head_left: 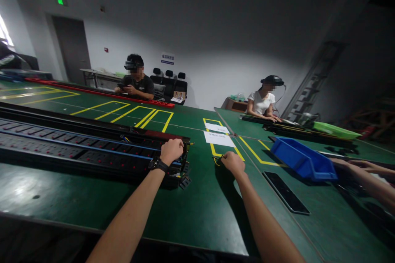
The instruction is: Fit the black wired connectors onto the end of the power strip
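Note:
A long black assembly (101,154) with blue strips and rows of red dots lies across the left of the green table. My left hand (172,152), with a black watch on the wrist, is closed at the assembly's right end; what its fingers hold, if anything, is hidden. To the right, just above the table, my right hand (233,162) is closed on a small yellow and black wire piece (217,159) that sticks out leftward from the fingertips.
White papers (219,138) lie inside yellow tape beyond my right hand. At right are a black phone (286,192), a blue bin (302,159) and another person's arms (367,176). Two people sit across the table; a green tray (336,130) is near one.

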`<action>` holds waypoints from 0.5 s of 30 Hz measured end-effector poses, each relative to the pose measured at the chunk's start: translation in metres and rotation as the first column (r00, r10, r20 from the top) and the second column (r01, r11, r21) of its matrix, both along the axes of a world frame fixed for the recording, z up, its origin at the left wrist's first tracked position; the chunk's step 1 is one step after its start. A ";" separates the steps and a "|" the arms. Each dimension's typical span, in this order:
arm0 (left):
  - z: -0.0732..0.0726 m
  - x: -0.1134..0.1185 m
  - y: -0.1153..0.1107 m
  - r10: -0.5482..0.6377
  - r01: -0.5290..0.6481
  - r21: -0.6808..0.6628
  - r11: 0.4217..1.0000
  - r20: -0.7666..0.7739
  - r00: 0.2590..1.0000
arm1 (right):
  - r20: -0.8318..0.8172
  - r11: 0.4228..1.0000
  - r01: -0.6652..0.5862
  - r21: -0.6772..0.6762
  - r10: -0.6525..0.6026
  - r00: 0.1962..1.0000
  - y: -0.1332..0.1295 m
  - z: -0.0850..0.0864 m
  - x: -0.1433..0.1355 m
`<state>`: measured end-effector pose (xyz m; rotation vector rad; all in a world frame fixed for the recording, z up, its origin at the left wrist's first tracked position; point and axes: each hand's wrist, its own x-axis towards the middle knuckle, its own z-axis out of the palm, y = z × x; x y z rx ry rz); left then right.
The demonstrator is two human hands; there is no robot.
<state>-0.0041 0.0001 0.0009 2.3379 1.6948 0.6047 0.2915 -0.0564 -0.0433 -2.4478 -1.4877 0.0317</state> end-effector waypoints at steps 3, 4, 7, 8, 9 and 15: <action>-0.001 0.000 0.000 0.002 -0.002 0.005 1.000 0.005 1.000 | -0.007 0.999 0.014 0.034 -0.014 1.000 0.000 0.002 0.003; -0.001 0.000 0.000 0.002 -0.002 0.007 1.000 0.006 1.000 | -0.026 0.997 0.020 0.068 -0.018 1.000 0.000 0.003 0.004; -0.001 0.000 0.001 0.000 0.000 0.005 1.000 0.005 1.000 | -0.087 0.985 0.050 0.164 -0.036 0.996 -0.001 0.003 0.008; -0.001 0.000 0.001 0.002 -0.002 0.003 1.000 0.004 1.000 | -0.093 0.982 0.054 0.184 -0.037 0.995 -0.001 0.003 0.010; -0.001 0.000 0.001 0.006 -0.006 0.000 1.000 0.002 1.000 | -0.104 0.977 0.053 0.205 -0.032 0.994 0.000 0.002 0.012; 0.001 0.001 0.000 0.013 -0.013 -0.005 1.000 -0.006 1.000 | -0.744 0.849 0.223 0.479 0.258 0.616 0.015 -0.006 0.020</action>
